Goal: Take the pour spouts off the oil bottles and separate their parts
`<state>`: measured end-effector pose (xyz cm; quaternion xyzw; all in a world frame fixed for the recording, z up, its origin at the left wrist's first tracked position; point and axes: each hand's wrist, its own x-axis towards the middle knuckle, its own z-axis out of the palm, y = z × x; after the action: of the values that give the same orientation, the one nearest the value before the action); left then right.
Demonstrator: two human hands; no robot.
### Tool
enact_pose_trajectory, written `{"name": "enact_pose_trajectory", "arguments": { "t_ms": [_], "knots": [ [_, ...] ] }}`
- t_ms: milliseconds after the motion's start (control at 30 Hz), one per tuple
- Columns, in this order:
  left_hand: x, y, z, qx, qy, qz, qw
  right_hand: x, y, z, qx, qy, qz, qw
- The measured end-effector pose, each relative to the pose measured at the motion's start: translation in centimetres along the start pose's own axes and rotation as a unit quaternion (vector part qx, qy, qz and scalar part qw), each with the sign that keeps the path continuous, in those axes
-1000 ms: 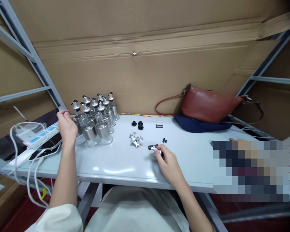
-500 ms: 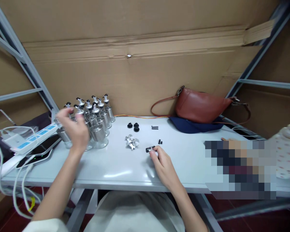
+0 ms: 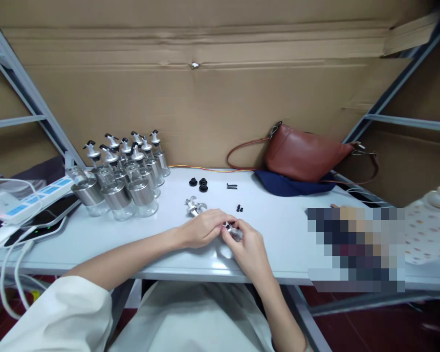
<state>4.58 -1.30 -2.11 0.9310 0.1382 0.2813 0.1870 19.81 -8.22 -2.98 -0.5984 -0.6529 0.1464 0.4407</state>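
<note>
Over the front of the table, my right hand [image 3: 248, 244] is closed on a silver pourer spout [image 3: 234, 231] with a black part at its top. My left hand [image 3: 207, 227] meets it from the left, its fingers closed at the black end of that spout. Just behind my left hand lie loose silver spout pieces [image 3: 194, 205]. Farther back are several black stoppers [image 3: 203, 184], dark thin pins [image 3: 232, 186] and tiny black caps [image 3: 239, 208]. At the left stand several glass oil bottles [image 3: 143, 195] with steel bands, the rear ones topped with pourer spouts.
A brown leather bag [image 3: 304, 152] rests on a navy cloth cap [image 3: 278, 183] at the back right. A power strip [image 3: 36, 198] with white cables and dark devices lies along the left edge. A blurred patch [image 3: 355, 249] covers things at the right, beside a dotted white bag [image 3: 429, 230].
My left hand has come from the bottles over to the spout in my right hand. The view has tilted down slightly and shifted. My right hand still holds the spout.
</note>
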Motion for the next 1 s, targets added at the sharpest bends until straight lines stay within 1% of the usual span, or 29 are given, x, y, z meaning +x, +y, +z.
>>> {"name": "enact_pose_trajectory", "arguments": {
  "t_ms": [100,200,300,400,567,733,833,1000],
  "knots": [
    [0.0,-0.1,0.0,0.004,-0.003,0.021,1.0,-0.1,0.1,0.2,-0.034,0.008,-0.027,0.999],
    [0.0,-0.1,0.1,0.035,0.008,0.058,0.998,-0.2,0.3,0.2,-0.036,0.008,-0.042,0.998],
    [0.0,-0.1,0.2,0.076,0.035,0.076,0.994,-0.2,0.4,0.0,0.003,-0.012,-0.042,0.999],
    [0.0,-0.2,0.4,0.102,0.05,0.068,0.991,-0.1,0.4,-0.2,0.047,-0.043,-0.044,0.997],
    [0.0,-0.5,0.4,0.111,0.036,0.054,0.992,-0.1,0.6,-0.2,0.044,-0.049,-0.04,0.997],
    [-0.1,-1.0,0.6,0.141,0.011,0.059,0.988,0.0,0.7,0.0,0.055,-0.057,-0.037,0.996],
    [-0.1,-1.2,0.8,0.15,-0.004,0.066,0.987,0.0,0.6,0.0,0.072,-0.056,-0.023,0.996],
    [-0.1,-1.1,1.1,0.154,-0.01,0.071,0.985,0.0,0.5,0.0,0.097,-0.057,0.012,0.994]
  ]
}}
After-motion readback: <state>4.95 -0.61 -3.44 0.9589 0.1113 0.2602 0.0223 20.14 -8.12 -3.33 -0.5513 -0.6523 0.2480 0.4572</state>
